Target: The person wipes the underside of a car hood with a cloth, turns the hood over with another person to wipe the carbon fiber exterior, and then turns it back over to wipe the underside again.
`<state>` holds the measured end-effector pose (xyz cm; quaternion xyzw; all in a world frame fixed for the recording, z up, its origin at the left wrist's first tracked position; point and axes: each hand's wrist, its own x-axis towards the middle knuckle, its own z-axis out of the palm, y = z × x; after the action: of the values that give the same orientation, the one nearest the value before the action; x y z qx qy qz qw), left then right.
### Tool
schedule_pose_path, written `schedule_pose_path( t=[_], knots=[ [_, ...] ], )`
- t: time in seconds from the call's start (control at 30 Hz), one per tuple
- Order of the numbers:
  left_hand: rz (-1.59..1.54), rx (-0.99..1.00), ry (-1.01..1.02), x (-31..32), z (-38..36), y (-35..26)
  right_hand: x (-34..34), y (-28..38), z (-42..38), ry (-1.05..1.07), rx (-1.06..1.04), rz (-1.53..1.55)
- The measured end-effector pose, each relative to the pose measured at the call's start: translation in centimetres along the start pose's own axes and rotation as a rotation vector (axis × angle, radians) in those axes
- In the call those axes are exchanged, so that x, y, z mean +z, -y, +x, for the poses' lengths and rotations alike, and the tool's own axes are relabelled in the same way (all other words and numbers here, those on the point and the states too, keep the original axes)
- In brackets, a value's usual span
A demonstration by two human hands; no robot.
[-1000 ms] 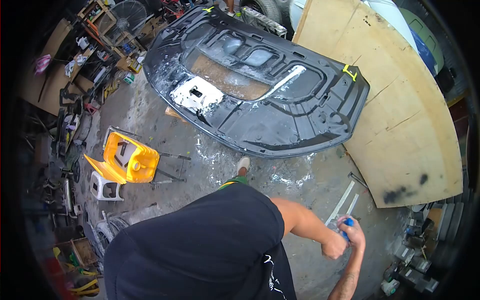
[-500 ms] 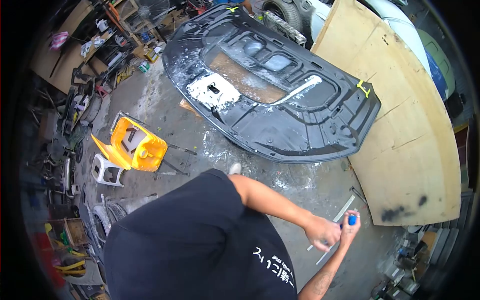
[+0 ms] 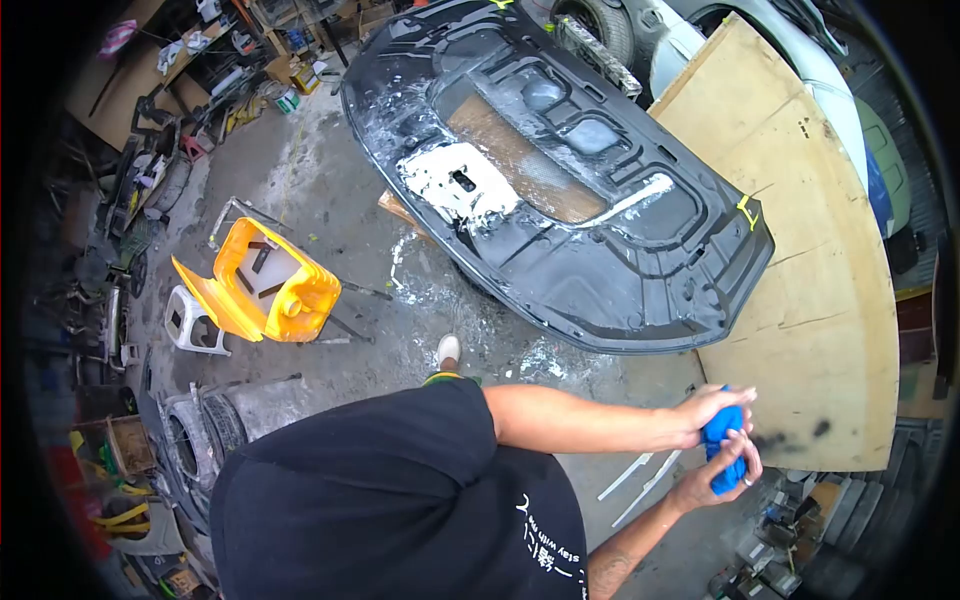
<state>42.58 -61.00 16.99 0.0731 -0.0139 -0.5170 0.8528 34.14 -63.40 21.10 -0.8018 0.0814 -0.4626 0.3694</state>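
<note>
A bunched blue item [image 3: 724,432], soft-looking like a cloth or glove, is between my two hands. My left hand [image 3: 712,412] presses against its upper end, with fingers stretched along the top. Around the lower part curl the fingers of my right hand [image 3: 725,475], a ring showing on one of them. Both arms reach out to the right of my black shirt [image 3: 400,500]. Beyond my hands lies a dark car hood [image 3: 640,270], underside up, with white smears and yellow tape tabs at its edge.
A curved wooden panel [image 3: 810,330] stands close behind my hands. Light strips [image 3: 645,487] lie on the floor below them. To the left are an open yellow container [image 3: 315,290] on a metal stand and a white stool [image 3: 190,325]. Car parts and shelving line the left side.
Both hands have moved slightly up and right in view. More of the blue item shows now, bulkier than before. My left hand has opened from a curled pose onto it. The view has shifted slightly.
</note>
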Motion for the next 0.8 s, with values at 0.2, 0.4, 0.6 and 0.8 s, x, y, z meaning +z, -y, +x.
schedule_pose_path(
  t=[0.2,0.4,0.6,0.8],
  knots=[
    [1.031,0.964,0.149,7.9,-6.9,-7.2,5.6,8.0,-0.3,-0.638,0.773,0.847],
    [1.584,1.318,0.68,3.1,-14.5,-7.7,0.6,-3.8,-7.8,0.159,1.094,1.023],
    [1.906,1.172,0.97,-8.1,-16.9,-6.5,11.7,1.4,-5.8,0.886,1.635,0.449],
    [2.039,1.014,0.912,-14.5,-20.4,-9.4,19.4,-1.2,-10.0,1.543,1.248,0.199]
  ],
)
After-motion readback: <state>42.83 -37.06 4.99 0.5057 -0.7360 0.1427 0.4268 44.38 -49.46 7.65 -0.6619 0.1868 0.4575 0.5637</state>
